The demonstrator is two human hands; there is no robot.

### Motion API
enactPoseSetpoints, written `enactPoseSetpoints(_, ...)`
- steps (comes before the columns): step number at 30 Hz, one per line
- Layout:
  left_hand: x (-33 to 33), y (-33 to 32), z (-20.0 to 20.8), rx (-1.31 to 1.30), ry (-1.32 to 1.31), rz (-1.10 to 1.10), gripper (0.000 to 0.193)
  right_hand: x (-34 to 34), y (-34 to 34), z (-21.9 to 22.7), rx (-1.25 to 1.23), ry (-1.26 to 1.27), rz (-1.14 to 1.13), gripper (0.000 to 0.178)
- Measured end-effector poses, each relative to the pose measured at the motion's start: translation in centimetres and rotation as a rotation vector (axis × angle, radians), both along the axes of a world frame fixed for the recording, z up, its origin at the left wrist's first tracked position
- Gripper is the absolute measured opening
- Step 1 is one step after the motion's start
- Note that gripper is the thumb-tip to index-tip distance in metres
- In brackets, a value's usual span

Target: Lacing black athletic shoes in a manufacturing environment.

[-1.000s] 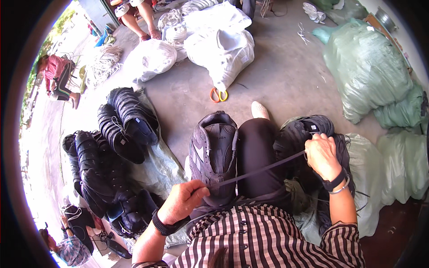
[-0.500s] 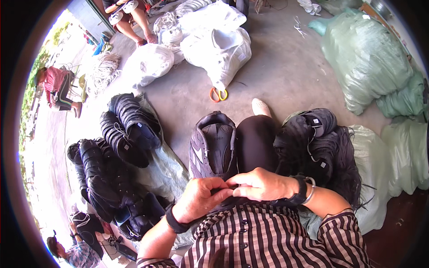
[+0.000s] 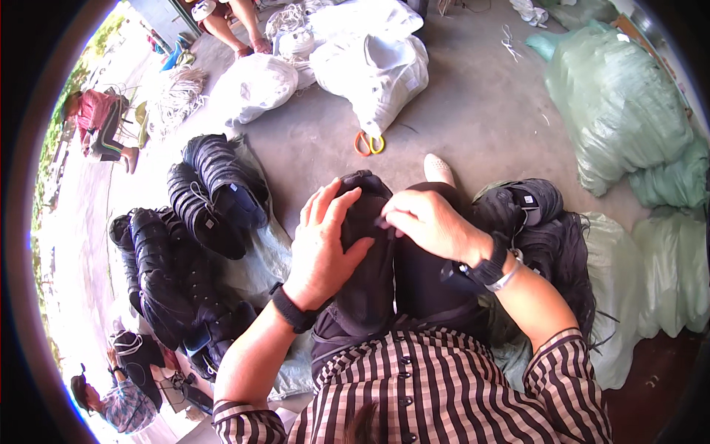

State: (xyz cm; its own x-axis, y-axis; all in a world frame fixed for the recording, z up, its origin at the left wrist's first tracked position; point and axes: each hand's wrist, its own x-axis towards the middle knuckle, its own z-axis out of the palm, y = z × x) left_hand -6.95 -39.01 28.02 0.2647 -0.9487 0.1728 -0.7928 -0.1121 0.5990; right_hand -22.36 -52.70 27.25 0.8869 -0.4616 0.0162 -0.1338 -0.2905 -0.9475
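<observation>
Your hands have moved up from your waist onto the black fabric shoe upper (image 3: 366,251) lying on your lap. Your left hand (image 3: 325,240) spreads flat over it; your right hand (image 3: 421,222) pinches its top edge.

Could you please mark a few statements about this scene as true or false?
1. The left hand rests on the dark fabric shoe upper on the lap. True.
2. The right hand holds the orange-and-yellow-handled scissors. False: they lie on the grey concrete floor, apart from both hands.
3. Stacks of black shoe uppers lie to the person's left. True.
4. The pale green plastic sacks are on the person's left. False: on the right.
5. Both wrists are bare. False: each wears a dark band.
</observation>
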Motion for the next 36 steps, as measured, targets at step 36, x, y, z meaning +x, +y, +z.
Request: enactPoseSetpoints(36, 1.9, 2.2, -3.4, -0.206, 0.130, -0.026, 0.048, -1.7, 3.2, 0.2, 0.079, 0.142, -0.051, 0.011)
